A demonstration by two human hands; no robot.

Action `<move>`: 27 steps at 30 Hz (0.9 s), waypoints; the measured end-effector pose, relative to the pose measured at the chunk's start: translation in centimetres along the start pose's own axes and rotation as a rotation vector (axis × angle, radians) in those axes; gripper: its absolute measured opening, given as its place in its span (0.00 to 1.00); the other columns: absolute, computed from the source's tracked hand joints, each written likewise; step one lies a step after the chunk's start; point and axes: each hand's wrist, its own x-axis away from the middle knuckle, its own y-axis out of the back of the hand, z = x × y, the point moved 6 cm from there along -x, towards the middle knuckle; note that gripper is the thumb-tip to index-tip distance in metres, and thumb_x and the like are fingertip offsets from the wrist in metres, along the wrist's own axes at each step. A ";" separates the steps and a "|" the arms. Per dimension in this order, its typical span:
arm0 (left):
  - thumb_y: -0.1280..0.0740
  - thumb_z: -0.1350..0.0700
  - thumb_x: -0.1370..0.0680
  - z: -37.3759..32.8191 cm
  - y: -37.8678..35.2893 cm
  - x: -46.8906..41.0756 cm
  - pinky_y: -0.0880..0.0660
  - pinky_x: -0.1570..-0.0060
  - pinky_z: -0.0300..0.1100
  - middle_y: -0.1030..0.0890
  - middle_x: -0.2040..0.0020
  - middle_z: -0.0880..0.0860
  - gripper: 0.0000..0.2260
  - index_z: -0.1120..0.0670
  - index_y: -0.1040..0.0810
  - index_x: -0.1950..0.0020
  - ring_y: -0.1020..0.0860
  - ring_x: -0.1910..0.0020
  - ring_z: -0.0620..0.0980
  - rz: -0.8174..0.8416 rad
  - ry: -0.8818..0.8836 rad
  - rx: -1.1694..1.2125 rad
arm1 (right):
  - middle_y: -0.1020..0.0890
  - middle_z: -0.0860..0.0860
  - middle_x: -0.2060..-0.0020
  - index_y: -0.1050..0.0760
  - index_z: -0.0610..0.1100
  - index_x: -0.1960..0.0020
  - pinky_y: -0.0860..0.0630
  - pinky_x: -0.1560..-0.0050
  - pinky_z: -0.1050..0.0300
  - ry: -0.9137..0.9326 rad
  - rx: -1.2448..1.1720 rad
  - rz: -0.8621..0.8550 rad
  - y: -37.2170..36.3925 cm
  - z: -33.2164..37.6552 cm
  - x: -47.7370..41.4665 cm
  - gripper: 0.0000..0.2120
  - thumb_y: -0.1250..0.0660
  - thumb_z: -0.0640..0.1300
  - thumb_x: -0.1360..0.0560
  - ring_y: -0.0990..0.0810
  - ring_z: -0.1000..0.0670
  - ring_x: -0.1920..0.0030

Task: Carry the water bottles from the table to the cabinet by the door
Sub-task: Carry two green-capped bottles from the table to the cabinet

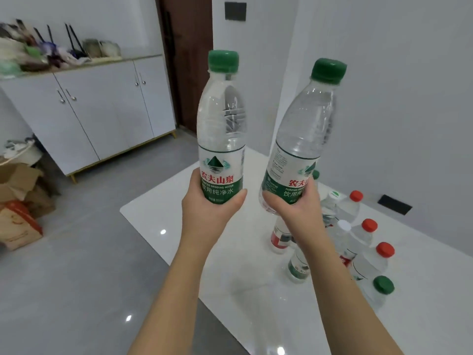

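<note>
In the middle of the frame the left hand [213, 201] is wrapped around the base of a green-capped water bottle [221, 129], fingers and thumb closed on the lower edge of its green and white label. That bottle stands upright in the air, its cap near the top centre of the frame. Just to its right, the right hand [294, 203] grips a second green-capped bottle [304, 129] low on its label, the fingers curled tightly round it. This one leans a little to the right, and the two bottles are near each other but not touching.

Both are held above a glossy white table [194, 226] that fills the lower right of the frame. On it, at the right, a cluster of other bottles [358, 242] stands close together, some with red caps, some green, one white; the right forearm hides part of them.

In the upper left a white cabinet [102, 111] with four doors stands against the wall, its top cluttered with assorted items [46, 52]. A dark brown door [189, 60] is just to its right. Cardboard boxes [18, 198] sit on the grey floor at the left edge.
</note>
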 end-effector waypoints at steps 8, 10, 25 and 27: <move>0.23 0.56 0.32 -8.6 -0.5 0.9 0.24 0.59 0.31 0.18 0.51 0.41 0.19 0.42 0.26 0.47 0.19 0.52 0.37 -0.025 -0.148 0.075 | 0.18 0.64 0.52 0.30 0.60 0.44 0.23 0.55 0.69 0.260 -0.021 -0.035 2.2 10.2 0.7 0.25 0.24 0.39 0.30 0.19 0.62 0.50; 0.22 0.55 0.33 -9.1 -0.5 1.6 0.25 0.58 0.32 0.18 0.51 0.40 0.19 0.41 0.26 0.49 0.20 0.52 0.37 -0.035 -0.157 0.073 | 0.18 0.63 0.52 0.30 0.60 0.44 0.23 0.55 0.69 0.280 -0.025 -0.042 2.6 10.8 1.4 0.24 0.24 0.39 0.30 0.19 0.61 0.50; 0.23 0.49 0.39 -9.9 7.3 4.7 0.23 0.56 0.41 0.17 0.54 0.41 0.20 0.43 0.27 0.51 0.18 0.54 0.41 -0.309 -0.172 0.007 | 0.17 0.59 0.53 0.28 0.56 0.46 0.21 0.54 0.64 0.246 -0.162 0.076 -2.7 10.7 2.6 0.22 0.23 0.38 0.31 0.18 0.58 0.52; 0.22 0.51 0.38 -10.2 9.4 4.7 0.25 0.57 0.37 0.17 0.56 0.39 0.19 0.43 0.27 0.53 0.19 0.56 0.39 -0.359 -0.180 -0.009 | 0.17 0.58 0.52 0.28 0.56 0.46 0.21 0.53 0.62 0.241 -0.185 0.107 -4.6 10.8 2.4 0.22 0.23 0.37 0.32 0.18 0.57 0.51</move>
